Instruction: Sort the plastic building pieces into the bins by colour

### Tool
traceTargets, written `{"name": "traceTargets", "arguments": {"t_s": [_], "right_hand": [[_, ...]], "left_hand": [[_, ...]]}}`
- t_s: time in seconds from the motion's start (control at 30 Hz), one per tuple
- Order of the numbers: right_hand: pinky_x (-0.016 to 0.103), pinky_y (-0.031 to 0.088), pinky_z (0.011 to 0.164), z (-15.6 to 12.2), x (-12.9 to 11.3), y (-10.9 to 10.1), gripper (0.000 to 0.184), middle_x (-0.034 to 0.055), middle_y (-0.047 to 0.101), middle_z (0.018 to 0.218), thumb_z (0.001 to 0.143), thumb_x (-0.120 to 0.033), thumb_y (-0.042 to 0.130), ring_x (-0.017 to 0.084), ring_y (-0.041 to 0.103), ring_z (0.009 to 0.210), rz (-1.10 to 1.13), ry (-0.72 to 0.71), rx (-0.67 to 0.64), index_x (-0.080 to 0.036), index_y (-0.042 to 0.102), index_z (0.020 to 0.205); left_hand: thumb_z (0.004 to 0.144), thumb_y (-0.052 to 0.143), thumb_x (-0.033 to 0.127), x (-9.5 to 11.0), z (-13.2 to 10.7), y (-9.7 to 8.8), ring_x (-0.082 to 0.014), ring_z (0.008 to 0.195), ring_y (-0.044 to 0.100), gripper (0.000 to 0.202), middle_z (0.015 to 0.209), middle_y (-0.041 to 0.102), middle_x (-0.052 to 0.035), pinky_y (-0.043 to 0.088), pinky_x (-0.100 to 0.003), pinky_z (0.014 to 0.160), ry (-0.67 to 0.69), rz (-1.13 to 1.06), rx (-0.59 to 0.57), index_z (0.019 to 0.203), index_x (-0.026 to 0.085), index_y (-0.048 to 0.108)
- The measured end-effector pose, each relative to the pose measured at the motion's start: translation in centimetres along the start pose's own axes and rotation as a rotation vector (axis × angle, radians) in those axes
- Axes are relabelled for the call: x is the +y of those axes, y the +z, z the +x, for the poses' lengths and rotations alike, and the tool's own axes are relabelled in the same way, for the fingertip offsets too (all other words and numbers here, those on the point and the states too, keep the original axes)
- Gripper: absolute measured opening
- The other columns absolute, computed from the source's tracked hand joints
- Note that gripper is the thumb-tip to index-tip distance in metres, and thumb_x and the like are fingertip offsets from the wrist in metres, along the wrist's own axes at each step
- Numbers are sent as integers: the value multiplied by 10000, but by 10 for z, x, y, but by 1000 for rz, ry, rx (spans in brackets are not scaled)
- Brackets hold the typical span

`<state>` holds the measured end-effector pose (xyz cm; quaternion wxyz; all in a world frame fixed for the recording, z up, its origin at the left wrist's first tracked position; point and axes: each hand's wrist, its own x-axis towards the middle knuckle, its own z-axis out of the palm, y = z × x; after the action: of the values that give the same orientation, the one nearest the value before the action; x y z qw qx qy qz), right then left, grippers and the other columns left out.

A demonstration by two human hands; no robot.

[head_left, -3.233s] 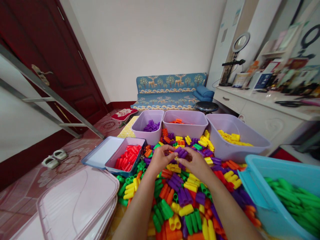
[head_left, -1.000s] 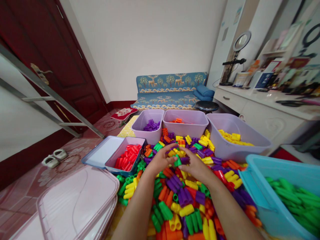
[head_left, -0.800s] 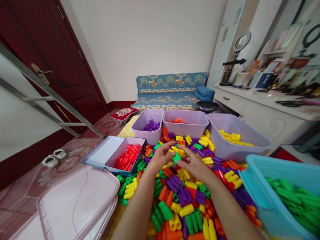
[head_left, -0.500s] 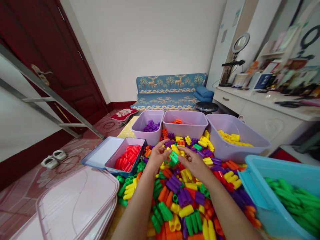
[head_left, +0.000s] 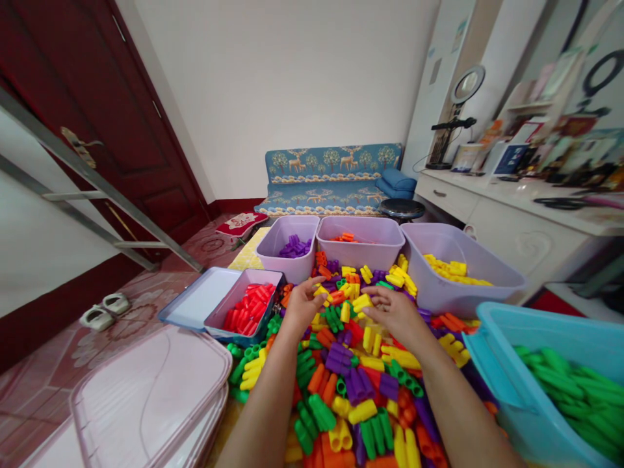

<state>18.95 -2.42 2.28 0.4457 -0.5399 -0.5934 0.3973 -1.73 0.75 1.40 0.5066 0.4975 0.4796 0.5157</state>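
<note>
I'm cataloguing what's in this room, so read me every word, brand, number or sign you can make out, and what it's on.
No text is readable.
Blue-and-white box on the dresser: markings too blurred to read.
Can on the dresser: label too blurred.
Sticker on the tall cabinet: too small.
Plastic pieces and bins: no lettering I can make out.

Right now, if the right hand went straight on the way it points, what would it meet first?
Probably the yellow piece just ahead of the right hand; whether they touch is unclear.
</note>
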Motion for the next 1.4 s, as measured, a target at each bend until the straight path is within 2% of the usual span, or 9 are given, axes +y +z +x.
{"name": "traceTargets", "arguments": {"t_s": [0.13,0.23,0.43,0.6,0.7,0.83,0.93,1.03,1.4], "right_hand": [[313,538,668,3,-4,-15,498,1,614,777,755,-363,624,148,634,667,225,-157,500,-180,558,1213],[390,520,865,5,-7,-23,638,91,561,1200,762,-364,640,208,650,989,422,-272,775,-226,436,1351],[444,367,1066,4,-8,-22,852,124,133,1567,758,-361,661,258,448,1307,481,-308,704,-288,191,1465],[447,365,1066,4,-1,-15,724,78,167,1566,793,-356,617,245,405,1337,430,-363,788,-289,271,1425],[447,409,1020,7,3,-16,626,105,353,1481,786,-362,612,249,487,1265,348,-350,854,-243,383,1356],[398,506,849,7,6,-25,416,122,667,1079,782,-423,577,236,656,951,83,-168,556,-162,599,1106],[322,506,706,-1,4,-38,296,72,715,839,697,-398,654,215,667,776,-355,-32,130,-201,689,915],[267,439,580,-14,-2,-48,183,28,716,732,558,-248,736,206,661,691,-780,121,-127,-253,723,741],[306,450,720,-20,-13,-36,414,34,728,945,566,-154,691,254,664,883,-951,97,-320,-294,739,952]], "left_hand": [[672,706,126,0,0,1,-66,563,555,394,820,633,-21,534,-202,498,-8,41,-32,1064,124,678],[671,709,138,0,0,2,-76,598,560,359,882,652,-38,542,-215,523,3,35,-44,1029,127,692],[683,652,88,-8,3,2,-109,663,604,435,795,634,-19,557,-274,652,-16,45,-96,1116,118,655],[697,650,96,-10,3,0,-199,922,644,444,1014,683,-92,508,-355,868,129,217,-109,1139,136,653],[720,657,134,-4,-1,1,-231,1052,597,376,1118,662,-100,434,-376,975,346,466,-16,1092,181,685],[784,641,302,0,-8,8,-217,891,635,264,973,709,-83,477,-318,839,398,677,-149,1009,189,720],[730,691,420,-3,-13,14,-231,828,639,423,950,710,-88,481,-309,749,371,806,-273,1086,192,695],[697,716,360,-5,-15,17,-239,870,636,453,1042,691,-93,471,-308,762,351,940,-268,1124,218,674],[738,600,205,-11,-9,7,-193,781,649,351,886,720,-76,442,-263,681,162,995,-178,1082,188,670]]}}
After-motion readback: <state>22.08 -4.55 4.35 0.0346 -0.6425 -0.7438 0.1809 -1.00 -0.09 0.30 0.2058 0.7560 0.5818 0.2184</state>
